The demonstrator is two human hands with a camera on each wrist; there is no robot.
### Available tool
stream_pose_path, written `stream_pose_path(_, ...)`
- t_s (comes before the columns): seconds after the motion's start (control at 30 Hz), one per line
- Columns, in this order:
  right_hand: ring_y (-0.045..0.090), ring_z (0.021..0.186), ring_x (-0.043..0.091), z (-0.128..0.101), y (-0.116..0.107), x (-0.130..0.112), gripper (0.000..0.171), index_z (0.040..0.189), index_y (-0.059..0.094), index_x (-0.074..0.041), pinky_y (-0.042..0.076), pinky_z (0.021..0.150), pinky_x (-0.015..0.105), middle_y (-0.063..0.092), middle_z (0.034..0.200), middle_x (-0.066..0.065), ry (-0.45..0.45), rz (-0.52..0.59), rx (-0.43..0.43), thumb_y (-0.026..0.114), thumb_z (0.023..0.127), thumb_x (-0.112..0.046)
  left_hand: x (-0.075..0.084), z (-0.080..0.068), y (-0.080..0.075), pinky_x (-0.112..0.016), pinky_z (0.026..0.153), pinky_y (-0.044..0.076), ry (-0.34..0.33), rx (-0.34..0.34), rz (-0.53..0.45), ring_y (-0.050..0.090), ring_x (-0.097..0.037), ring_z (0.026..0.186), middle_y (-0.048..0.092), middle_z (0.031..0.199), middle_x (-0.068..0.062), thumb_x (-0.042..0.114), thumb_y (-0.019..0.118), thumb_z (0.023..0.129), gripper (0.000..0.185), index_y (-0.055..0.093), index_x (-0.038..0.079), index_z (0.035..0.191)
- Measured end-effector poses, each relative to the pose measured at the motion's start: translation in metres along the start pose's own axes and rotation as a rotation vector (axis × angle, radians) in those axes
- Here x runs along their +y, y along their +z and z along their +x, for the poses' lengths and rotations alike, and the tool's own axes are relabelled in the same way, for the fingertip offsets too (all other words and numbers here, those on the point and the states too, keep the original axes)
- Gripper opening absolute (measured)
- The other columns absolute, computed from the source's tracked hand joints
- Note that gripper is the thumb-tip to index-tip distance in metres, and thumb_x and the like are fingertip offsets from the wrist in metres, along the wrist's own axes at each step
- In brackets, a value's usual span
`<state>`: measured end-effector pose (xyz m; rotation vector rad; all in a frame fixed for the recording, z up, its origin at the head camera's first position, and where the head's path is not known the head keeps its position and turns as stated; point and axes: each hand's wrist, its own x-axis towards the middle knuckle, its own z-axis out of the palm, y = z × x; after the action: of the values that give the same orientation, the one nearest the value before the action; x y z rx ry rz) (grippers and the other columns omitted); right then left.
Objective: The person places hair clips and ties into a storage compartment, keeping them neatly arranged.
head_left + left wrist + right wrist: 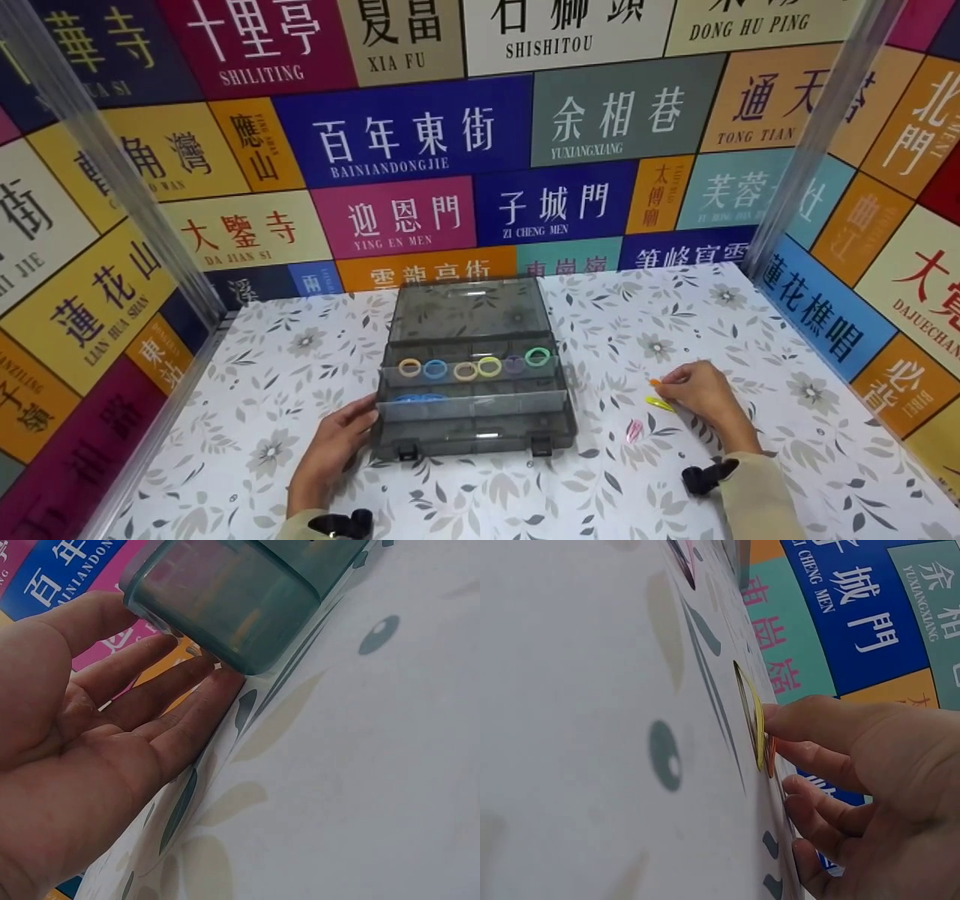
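Note:
A smoky see-through compartment case (pixel 480 433) stands on the table with its lid (pixel 470 311) raised. Several coloured rings sit in it, including a yellow ring (pixel 489 366) and a green ring (pixel 537 358); blue pieces (pixel 420 398) lie in a nearer row. My left hand (pixel 339 442) touches the case's left side, its fingers fairly straight. To the right of the case, my right hand (pixel 701 394) pinches a thin orange hair clip (pixel 655 383) between thumb and forefinger, low over the table. A yellow hair clip (pixel 760 727) lies right by the thumb tip.
A pink hair clip (pixel 634 430) lies on the table between the case and the right hand. Two latches hang at the case's front, one being the left latch (pixel 407 451). Sign-covered walls (pixel 405 135) enclose the flower-patterned table (pixel 300 341) at back and sides.

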<state>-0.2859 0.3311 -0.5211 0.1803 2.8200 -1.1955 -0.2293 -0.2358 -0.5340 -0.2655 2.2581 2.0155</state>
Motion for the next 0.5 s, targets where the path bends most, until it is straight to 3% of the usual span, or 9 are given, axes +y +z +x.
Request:
stream_pose_path(0.3,0.056,0.081,0.022,0.001,0.001,-0.005,0.021,0.096,0.076,-0.006,0.045,0.064,0.029,0.067,0.097,0.011,0.003,-0.004,-0.005,0.076,0.086,-0.024,0.000,0.002,-0.001,-0.046,0.113,0.046,-0.009,-0.003,-0.009,0.051,-0.032,0.137,0.051,0.150,-0.020,0.020,0.063,0.099,0.049,0.054,0.005,0.144)
stream_pose_path(0.5,0.052,0.087,0.023,-0.001,-0.001,-0.014,0.024,0.098,0.075,-0.010,0.042,0.066,0.030,0.060,0.125,0.021,0.010,-0.008,-0.027,0.074,0.088,-0.032,0.000,0.001,-0.002,-0.048,0.117,0.041,-0.012,-0.024,0.007,0.045,-0.036,0.142,0.047,0.152,-0.021,0.021,0.062,0.099,0.051,0.051,0.005,0.146)
